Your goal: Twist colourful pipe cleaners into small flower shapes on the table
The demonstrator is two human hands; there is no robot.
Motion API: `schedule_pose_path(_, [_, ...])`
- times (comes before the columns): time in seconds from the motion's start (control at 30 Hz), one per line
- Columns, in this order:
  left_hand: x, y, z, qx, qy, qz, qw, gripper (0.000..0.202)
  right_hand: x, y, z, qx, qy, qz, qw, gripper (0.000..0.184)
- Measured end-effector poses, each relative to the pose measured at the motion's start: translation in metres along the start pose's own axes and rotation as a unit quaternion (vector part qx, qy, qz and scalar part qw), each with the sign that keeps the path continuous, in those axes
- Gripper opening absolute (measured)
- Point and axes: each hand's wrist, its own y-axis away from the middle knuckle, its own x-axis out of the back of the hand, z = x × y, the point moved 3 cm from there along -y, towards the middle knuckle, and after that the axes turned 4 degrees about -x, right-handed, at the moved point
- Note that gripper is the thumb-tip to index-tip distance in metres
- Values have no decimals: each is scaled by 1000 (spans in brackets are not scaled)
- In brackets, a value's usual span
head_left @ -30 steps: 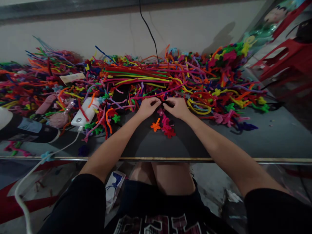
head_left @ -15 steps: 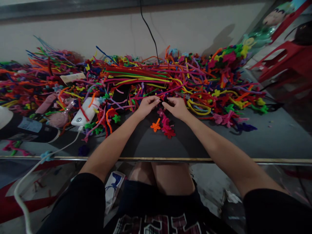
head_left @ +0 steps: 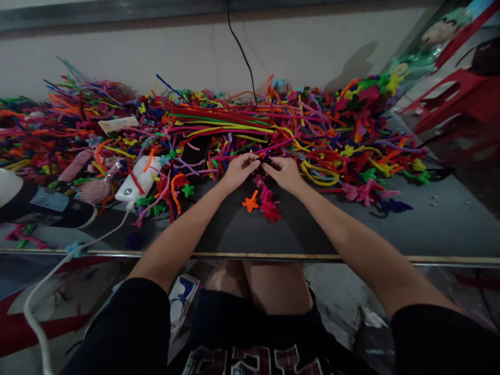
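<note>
My left hand (head_left: pixel 241 171) and my right hand (head_left: pixel 284 173) meet over the middle of the table, thumbs and forefingers pinched close together. Between the fingertips is something small and dark; its kind is too hard to see. Just below the hands, pink pipe-cleaner flowers (head_left: pixel 266 197) lie in a short row, with a red pipe-cleaner flower (head_left: pixel 273 215) at the near end. To their left rests an orange pipe-cleaner flower (head_left: pixel 250 202) with a short stem. Beyond the fingers a bundle of straight pipe cleaners (head_left: pixel 222 121) in red, green and yellow lies on the heap.
A long heap of coloured pipe cleaners (head_left: pixel 320 112) runs along the wall. On the left are a white power bank (head_left: pixel 137 179) with a cable, a pink hairbrush (head_left: pixel 96 190) and a dark cylinder (head_left: pixel 47 204). A red plastic stool (head_left: pixel 461 99) stands at the right.
Both hands stay pinched together in nearly the same place, with only slight finger movement. The whole view has shifted a little; the flowers on the table lie as before.
</note>
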Motion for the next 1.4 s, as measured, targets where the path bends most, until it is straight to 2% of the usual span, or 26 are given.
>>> schedule_pose_path(0.2, [2,1,3,0,-31,12,999,28,1,1,-2,4,20,-4,1000,34])
schedule_pose_path(0.4, [3,2,0,-6,-61,32,998,24,-1,1,-2,-5,-19,-38,999,27])
schedule_pose_path(0.5, [3,2,4,-13,-54,34,998,21,-1,1,-2,-3,-18,-36,999,25])
schedule_pose_path(0.63, [2,3,9,-33,-67,22,997,20,-1,2,-3,-4,-21,-37,999,27])
schedule_pose_path(0.77, [3,3,10,-51,-126,30,990,17,0,2,-2,-27,-102,-44,993,36])
schedule_pose_path(0.87, [3,5,14,-73,-188,34,979,13,-1,1,0,-61,-147,-43,986,44])
schedule_pose_path(1.0, [1,9,22,-118,-247,32,961,10,-2,-1,1,-79,-142,-37,986,43])
schedule_pose_path(1.17, [0,10,23,-150,-270,31,951,9,-4,-4,3,-118,-211,-35,970,43])
schedule_pose_path(1.4, [-1,12,24,-196,-282,26,939,9,-3,-4,3,-127,-210,-38,969,44])
